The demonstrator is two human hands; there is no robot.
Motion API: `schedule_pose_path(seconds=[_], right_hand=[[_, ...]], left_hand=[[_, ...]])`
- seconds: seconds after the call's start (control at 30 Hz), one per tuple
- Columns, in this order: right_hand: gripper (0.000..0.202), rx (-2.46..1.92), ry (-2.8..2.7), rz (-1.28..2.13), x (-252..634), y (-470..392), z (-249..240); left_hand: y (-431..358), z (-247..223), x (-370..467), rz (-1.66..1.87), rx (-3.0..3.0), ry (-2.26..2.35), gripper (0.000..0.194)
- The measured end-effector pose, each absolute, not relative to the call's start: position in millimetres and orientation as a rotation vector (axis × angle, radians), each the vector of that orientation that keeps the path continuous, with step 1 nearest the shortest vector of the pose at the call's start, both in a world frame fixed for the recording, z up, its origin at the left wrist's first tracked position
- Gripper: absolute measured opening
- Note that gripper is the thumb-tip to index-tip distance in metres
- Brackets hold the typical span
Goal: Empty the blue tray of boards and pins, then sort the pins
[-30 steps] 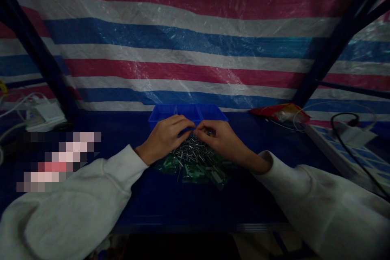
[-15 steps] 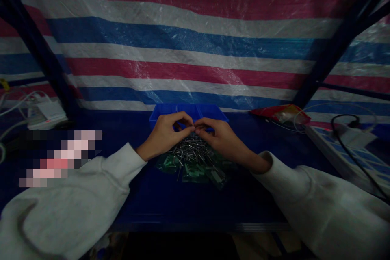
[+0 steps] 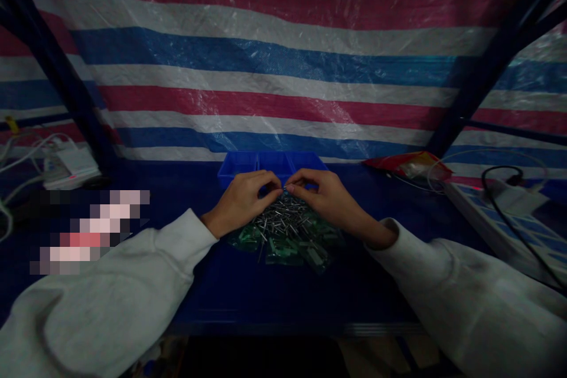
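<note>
My left hand (image 3: 248, 196) and my right hand (image 3: 319, 194) meet fingertip to fingertip above a heap of thin metal pins or screws (image 3: 283, 215). Each hand is closed in a pinch of thumb and forefinger. A tiny shiny bit shows where the fingertips come together, too small and dark to name. Small green-tinted plastic packets (image 3: 286, 251) lie around the near side of the heap. Just beyond my hands stands a blue tray (image 3: 237, 176) with three compartments, its front partly hidden by my fingers.
Everything rests on a dark blue table (image 3: 283, 301). White power strips with cables (image 3: 73, 165) lie at the left; another large white strip (image 3: 500, 218) is at the right. A red packet (image 3: 407, 163) lies at the back right, before a striped plastic sheet (image 3: 283, 106).
My left hand has turned slightly and lowered, its fingers more curled. My right hand has shifted a little, and the fingertips stay close together. More of the blue tray shows.
</note>
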State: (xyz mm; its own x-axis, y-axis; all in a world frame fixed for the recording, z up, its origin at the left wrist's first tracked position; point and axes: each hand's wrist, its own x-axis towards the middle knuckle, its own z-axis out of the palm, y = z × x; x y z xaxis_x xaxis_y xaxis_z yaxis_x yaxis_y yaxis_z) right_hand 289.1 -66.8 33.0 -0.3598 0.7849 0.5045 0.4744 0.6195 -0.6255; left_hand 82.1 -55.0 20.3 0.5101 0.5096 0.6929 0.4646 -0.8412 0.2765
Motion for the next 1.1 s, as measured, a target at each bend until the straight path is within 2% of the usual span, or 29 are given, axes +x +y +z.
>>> schedule_pose_path(seconds=[0.27, 0.47, 0.77, 1.1], right_hand=[[0.009, -0.964, -1.981, 0.580, 286.5, -67.3, 29.1], [0.008, -1.017, -1.957, 0.528, 288.0, -64.8, 26.8], [0.008, -1.053, -2.005, 0.475, 286.8, -65.5, 23.4], [0.009, -1.055, -2.053, 0.462, 288.2, -67.1, 27.6]], left_hand=[[-57.9, 22.0, 84.6, 1.281, 2.536, 0.779, 0.022], [-50.2, 16.7, 84.9, 1.316, 2.401, 0.801, 0.035], [-47.7, 16.2, 87.0, 1.304, 2.131, 0.784, 0.014], [-49.7, 17.3, 86.5, 1.326, 2.148, 0.836, 0.015]])
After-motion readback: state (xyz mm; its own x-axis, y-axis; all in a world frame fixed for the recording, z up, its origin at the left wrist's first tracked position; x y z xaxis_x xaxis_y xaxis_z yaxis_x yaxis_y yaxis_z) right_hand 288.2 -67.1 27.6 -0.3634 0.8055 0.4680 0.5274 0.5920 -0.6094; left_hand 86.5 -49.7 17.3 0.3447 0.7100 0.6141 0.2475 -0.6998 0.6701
